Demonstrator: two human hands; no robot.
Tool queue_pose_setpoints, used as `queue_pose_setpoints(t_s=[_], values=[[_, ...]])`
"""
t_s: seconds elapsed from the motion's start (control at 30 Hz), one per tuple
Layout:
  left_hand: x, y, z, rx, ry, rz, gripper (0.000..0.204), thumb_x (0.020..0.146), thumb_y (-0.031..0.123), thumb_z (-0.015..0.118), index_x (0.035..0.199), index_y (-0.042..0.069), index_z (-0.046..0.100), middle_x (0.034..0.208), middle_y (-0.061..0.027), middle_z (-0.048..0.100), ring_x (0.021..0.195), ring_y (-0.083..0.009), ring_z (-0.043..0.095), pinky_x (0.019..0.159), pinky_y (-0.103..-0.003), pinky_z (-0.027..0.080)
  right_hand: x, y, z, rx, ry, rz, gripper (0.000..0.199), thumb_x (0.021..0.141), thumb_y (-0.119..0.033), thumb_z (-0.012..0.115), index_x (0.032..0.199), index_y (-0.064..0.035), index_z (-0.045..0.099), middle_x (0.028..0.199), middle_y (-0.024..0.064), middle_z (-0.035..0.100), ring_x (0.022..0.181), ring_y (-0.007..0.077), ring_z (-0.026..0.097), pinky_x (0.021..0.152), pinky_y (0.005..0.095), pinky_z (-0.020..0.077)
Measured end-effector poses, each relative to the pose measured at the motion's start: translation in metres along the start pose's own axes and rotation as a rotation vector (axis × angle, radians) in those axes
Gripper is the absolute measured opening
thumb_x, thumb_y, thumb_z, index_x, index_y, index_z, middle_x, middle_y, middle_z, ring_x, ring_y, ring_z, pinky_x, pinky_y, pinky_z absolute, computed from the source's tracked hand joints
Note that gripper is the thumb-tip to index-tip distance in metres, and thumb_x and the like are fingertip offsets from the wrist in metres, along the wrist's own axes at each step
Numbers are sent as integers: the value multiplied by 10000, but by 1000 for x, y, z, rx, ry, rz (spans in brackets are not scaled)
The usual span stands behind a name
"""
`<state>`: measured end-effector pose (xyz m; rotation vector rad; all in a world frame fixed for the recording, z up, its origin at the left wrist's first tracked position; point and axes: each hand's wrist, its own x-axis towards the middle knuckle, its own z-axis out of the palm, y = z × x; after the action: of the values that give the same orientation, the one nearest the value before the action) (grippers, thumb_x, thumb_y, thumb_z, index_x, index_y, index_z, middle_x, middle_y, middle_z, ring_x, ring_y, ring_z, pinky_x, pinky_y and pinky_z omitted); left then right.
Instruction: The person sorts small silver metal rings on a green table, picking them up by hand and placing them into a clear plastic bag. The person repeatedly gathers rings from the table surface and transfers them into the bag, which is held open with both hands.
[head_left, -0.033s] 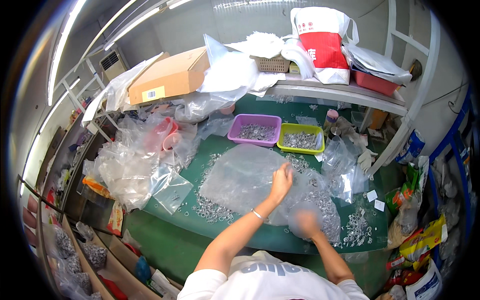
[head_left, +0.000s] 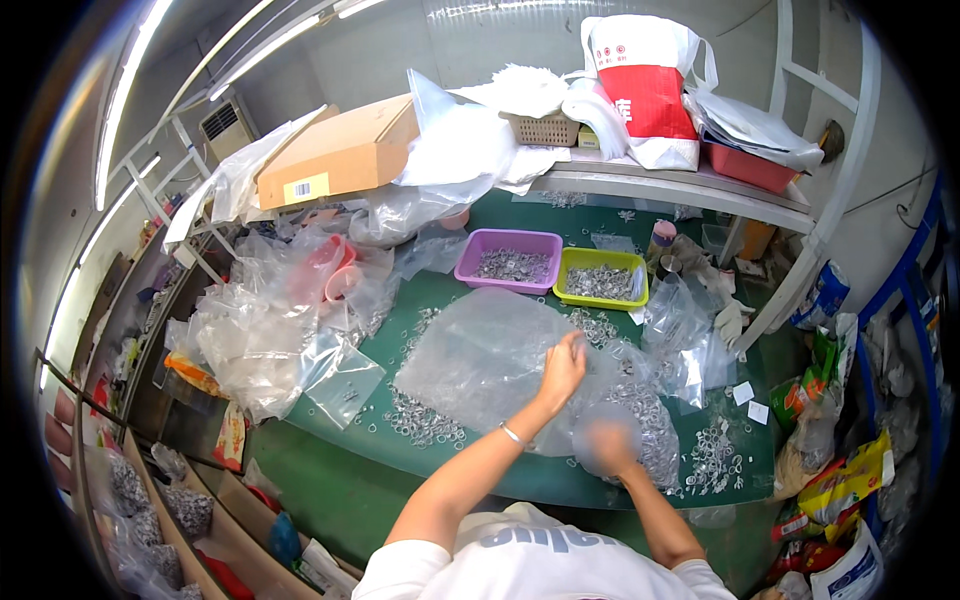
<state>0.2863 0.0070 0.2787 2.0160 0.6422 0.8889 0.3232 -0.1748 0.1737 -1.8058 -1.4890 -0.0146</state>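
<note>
A large clear plastic bag (head_left: 485, 350) lies across the green table in front of me. Its right part bulges with small silvery metal rings (head_left: 652, 430). My left hand (head_left: 564, 368) is closed in a pinch on the bag's film, near the middle, and wears a bracelet at the wrist. My right hand (head_left: 608, 445) is low over the ring-filled part of the bag; a blurred patch covers its fingers, so I cannot tell what they hold. Loose rings (head_left: 425, 418) lie along the bag's left edge, and another loose heap (head_left: 716, 455) is to the right.
Behind the bag stand a purple basket (head_left: 462, 262) and a yellow-green basket (head_left: 600, 300), both holding small metal parts. Crumpled plastic bags (head_left: 250, 340) pile up at the left. A shelf (head_left: 660, 182) crosses the back, with a cardboard box (head_left: 340, 150) on it. Two white slips (head_left: 743, 392) lie right.
</note>
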Motion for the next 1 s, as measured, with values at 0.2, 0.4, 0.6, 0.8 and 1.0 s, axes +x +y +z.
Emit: queue_pose_setpoints(t_s=[0.2, 0.4, 0.6, 0.8, 1.0], values=[[-45, 3, -38, 56, -387, -25, 309, 811, 116, 568, 1103, 13, 578, 626, -137, 584, 574, -278, 569, 561, -377, 454, 20, -5, 22, 230, -130, 195, 166, 823, -91, 499, 922, -20, 612, 878, 155, 616, 798, 291, 585, 712, 410, 455], [-50, 27, -49, 315, -693, 247, 353, 786, 196, 579, 1122, 87, 586, 797, -164, 652, 725, -338, 630, 625, -416, 496, 40, 0, 47, 155, -262, 39, 243, 840, -108, 541, 1063, -15, 568, 1085, 156, 564, 991, 262, 542, 842, 372, 433], [-72, 2, -20, 458, -563, 550, 347, 809, 193, 567, 1151, 132, 573, 808, -154, 642, 665, -319, 604, 602, -413, 468, 50, 10, 88, 879, -262, 264, 253, 859, -137, 538, 1077, -12, 569, 1122, 151, 562, 1020, 254, 541, 856, 370, 433], [-113, -7, -18, 340, -713, 357, 399, 812, 126, 554, 1211, 116, 548, 788, -146, 625, 654, -307, 577, 608, -430, 433, 93, -70, 74, 277, -441, 205, 317, 884, -222, 540, 1145, -45, 573, 1166, 148, 575, 1063, 272, 547, 896, 373, 433], [-111, -5, -21, 100, -548, 315, 383, 881, 98, 480, 1263, 110, 504, 768, -158, 578, 667, -302, 542, 644, -419, 420, 125, -13, 142, 143, -622, 180, 314, 901, -291, 514, 1130, -92, 596, 1125, 155, 591, 1047, 282, 557, 884, 390, 434]])
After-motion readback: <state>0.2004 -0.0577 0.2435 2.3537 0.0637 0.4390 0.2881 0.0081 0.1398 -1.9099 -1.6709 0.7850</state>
